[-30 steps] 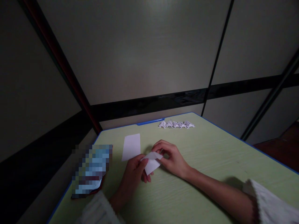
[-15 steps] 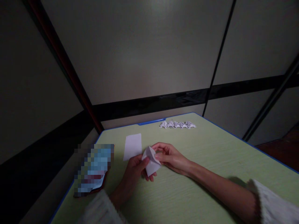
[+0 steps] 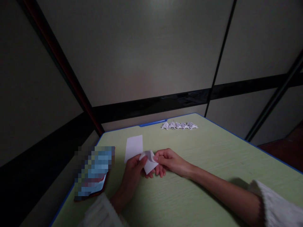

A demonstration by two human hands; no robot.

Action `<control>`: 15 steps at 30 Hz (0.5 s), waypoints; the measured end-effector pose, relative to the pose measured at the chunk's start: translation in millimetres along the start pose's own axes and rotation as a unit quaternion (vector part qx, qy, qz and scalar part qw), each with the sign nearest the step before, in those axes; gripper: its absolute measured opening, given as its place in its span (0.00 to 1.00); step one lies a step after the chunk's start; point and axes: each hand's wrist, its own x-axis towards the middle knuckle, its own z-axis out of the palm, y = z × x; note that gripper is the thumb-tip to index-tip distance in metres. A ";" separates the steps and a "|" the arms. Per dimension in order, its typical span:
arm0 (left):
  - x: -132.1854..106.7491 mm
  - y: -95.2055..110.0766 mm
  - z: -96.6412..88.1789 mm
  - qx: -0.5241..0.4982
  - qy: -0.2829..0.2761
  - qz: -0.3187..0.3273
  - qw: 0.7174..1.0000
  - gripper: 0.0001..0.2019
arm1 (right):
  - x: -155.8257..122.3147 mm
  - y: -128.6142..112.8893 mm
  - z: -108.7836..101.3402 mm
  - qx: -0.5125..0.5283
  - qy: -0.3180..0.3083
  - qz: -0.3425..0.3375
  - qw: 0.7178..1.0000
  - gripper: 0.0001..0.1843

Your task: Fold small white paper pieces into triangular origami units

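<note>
Between both hands, just above the table, is a small folded piece of white paper (image 3: 149, 164) with one corner pointing down toward me. My left hand (image 3: 134, 167) pinches its left side, thumb on top and fingers beneath. My right hand (image 3: 169, 160) grips the right edge between thumb and index finger, with its other fingers curled underneath. A flat white paper sheet (image 3: 134, 146) lies on the table just beyond my left hand. Farther back stands a row of several small folded-paper figures (image 3: 179, 125).
The light green table (image 3: 213, 157) has a blue edge. On its left lies a tablet or phone (image 3: 94, 173) with a dark red border, its screen pixelated. A blue strip (image 3: 153, 123) runs along the far edge. Behind the table rise grey panels (image 3: 151, 56) with a black band.
My right hand has moved lower and its fingers now curl under the paper. The paper has shifted slightly left, and its raised upper flap now looks flatter and more spread.
</note>
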 end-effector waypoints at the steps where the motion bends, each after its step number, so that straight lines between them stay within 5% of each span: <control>1: 0.1 -0.4 0.0 0.000 0.003 -0.003 1.000 0.12 | -0.1 0.2 0.3 -0.010 0.003 -0.004 1.000 0.19; 15: -7.3 10.0 7.9 0.053 0.083 0.075 0.992 0.13 | 0.4 -1.6 15.5 0.048 0.127 -0.049 0.990 0.16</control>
